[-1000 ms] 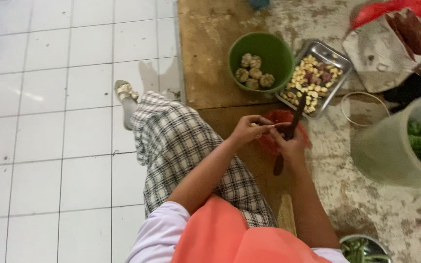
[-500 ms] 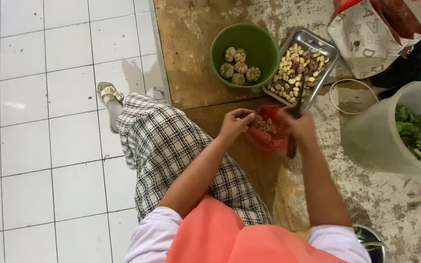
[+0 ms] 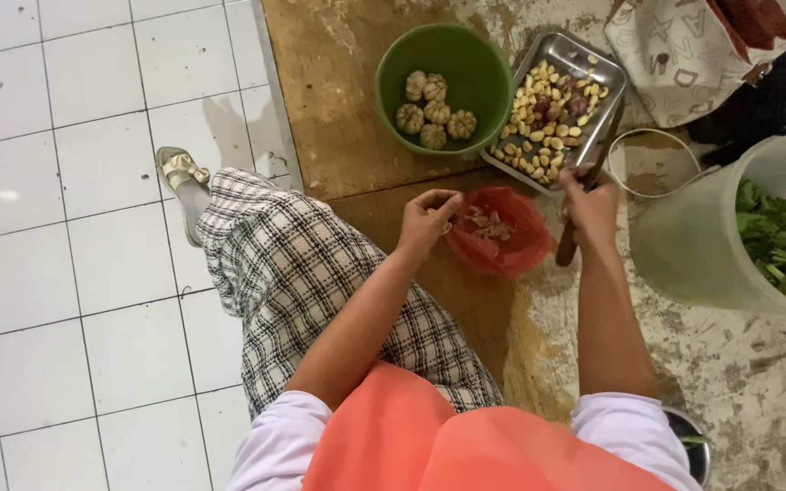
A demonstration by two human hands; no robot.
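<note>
Two hands at work over a red bag of garlic peelings on the floor.

Left hand [image 3: 427,218] pinches a small garlic clove [image 3: 448,225] in curled fingers [image 3: 443,202] above the red bag's [image 3: 502,238] near edge; judged light, firm, brittle-skinned and slippery once peeled, so best held by its sides. Right hand [image 3: 590,202] is closed around a knife [image 3: 584,195], blade toward the metal tray [image 3: 613,80]. Green bowl [image 3: 484,64] holds whole bulbs.

knife [image 3: 584,195]: we see a dark blade over the tray's edge, handle down, right of the red bag | red bag [image 3: 502,238]: open, peels inside, just below metal tray [image 3: 616,91]
</note>
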